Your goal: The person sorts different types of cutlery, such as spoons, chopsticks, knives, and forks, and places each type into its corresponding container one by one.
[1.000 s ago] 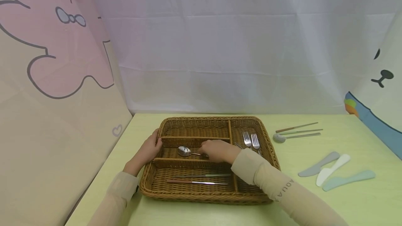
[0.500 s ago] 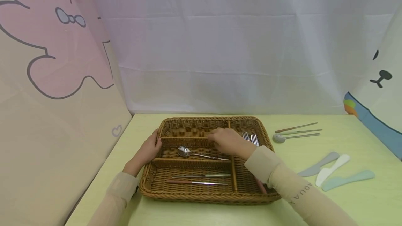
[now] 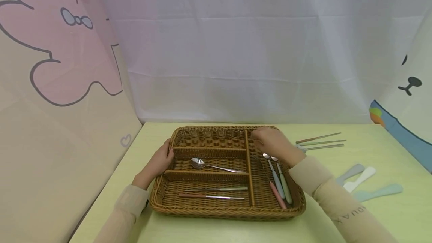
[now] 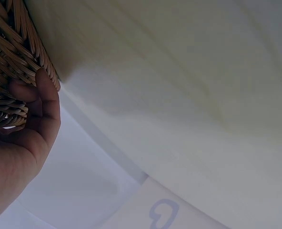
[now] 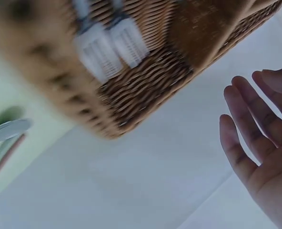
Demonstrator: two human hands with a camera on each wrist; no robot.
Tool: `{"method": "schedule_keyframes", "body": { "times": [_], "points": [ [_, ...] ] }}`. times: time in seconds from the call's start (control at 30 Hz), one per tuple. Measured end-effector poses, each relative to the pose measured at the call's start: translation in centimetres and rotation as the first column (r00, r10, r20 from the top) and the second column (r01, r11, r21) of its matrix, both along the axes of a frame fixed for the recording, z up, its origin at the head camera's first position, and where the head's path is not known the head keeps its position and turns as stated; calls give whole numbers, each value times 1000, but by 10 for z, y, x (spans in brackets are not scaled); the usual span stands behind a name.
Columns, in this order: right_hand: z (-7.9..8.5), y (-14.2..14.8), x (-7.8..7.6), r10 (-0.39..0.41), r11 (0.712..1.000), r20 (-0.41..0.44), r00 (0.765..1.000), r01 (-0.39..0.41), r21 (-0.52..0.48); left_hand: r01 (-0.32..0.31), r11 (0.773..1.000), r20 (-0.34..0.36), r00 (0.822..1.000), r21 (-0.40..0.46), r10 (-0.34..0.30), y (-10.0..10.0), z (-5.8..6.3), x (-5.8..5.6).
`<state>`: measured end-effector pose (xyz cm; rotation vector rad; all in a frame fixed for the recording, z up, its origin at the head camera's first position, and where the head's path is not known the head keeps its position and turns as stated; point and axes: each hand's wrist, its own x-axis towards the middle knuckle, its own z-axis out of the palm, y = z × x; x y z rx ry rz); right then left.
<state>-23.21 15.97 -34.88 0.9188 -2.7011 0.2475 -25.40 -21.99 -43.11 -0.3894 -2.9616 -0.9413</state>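
A brown wicker basket (image 3: 222, 212) with divided compartments stands on the table. My left hand (image 3: 162, 160) grips its left rim, fingers hooked over the wicker (image 4: 31, 52) in the left wrist view. The middle compartment holds a metal spoon (image 3: 198, 163) lying sideways. Chopsticks (image 3: 216, 197) lie in the near compartment. Forks with pink (image 3: 278, 195), blue-grey (image 3: 278, 185) and green (image 3: 286, 188) handles lie in the right compartment. Above that compartment's far end is my right hand (image 3: 274, 143), partly covering the fork heads. In the right wrist view its fingers (image 5: 246, 100) are spread loosely, holding nothing.
Right of the basket, chopsticks (image 3: 317, 138) and a spoon (image 3: 324, 147) lie on the table. Nearer are a grey knife (image 3: 354, 170), a white knife (image 3: 362, 178) and a mint knife (image 3: 381, 191). Curtains (image 3: 236, 66) enclose the table's back and sides.
My right hand has left the spoon in the middle compartment and moved right and away, over the divider, to the right compartment. The left hand has stayed on the rim.
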Motion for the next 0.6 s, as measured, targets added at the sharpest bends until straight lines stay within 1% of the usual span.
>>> {"method": "schedule_keyframes", "body": {
  "times": [0.07,0.13,0.3,0.4,0.6],
  "points": [
    [-2,11,-2,-31,999,6,1000,31,-20,-1,1000,-2,1000,3,1,0,0,0],
    [-4,22,-4,-73,997,30,997,74,-35,2,1000,-1,1000,6,-2,0,-1,0],
    [-8,50,-6,-163,984,58,985,166,-62,5,1000,0,1000,8,-5,0,-1,-1],
    [-10,66,-5,-191,978,65,979,196,-77,3,1000,-2,1000,3,-3,0,-2,-1],
    [-21,96,-8,-244,965,119,962,253,-65,2,1000,-2,1000,2,-2,0,-1,-1]
  ]
}}
